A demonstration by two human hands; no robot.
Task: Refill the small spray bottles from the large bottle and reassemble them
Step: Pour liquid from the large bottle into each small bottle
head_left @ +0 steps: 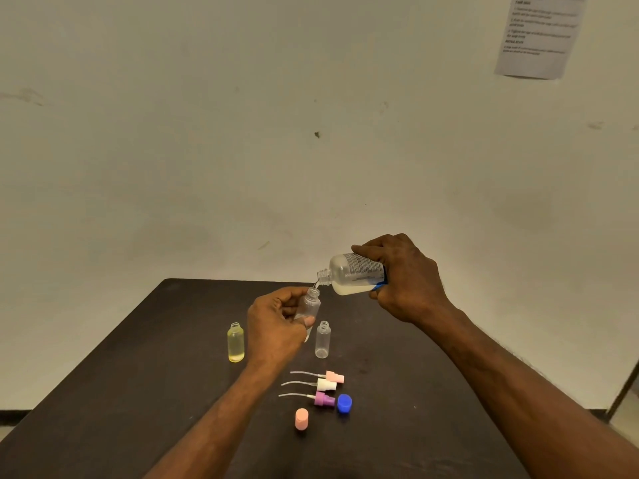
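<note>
item: pour in progress. large bottle (356, 273) is gripped by the right hand (404, 278) and tipped nearly level, mouth just above the neck of a small clear bottle (310, 303). the small bottle is pinched by the left hand (276, 323), raised off the dark table (138, 375). a thin stream is seen between the two mouths. advised: mouths kept aligned, tilt eased slowly, small bottle held upright, headroom left for the pump. yellow-filled bottle (235, 342) and empty bottle (322, 339) stand on the table near the left hand; three spray heads (326, 385) and two caps lie nearer.
</note>
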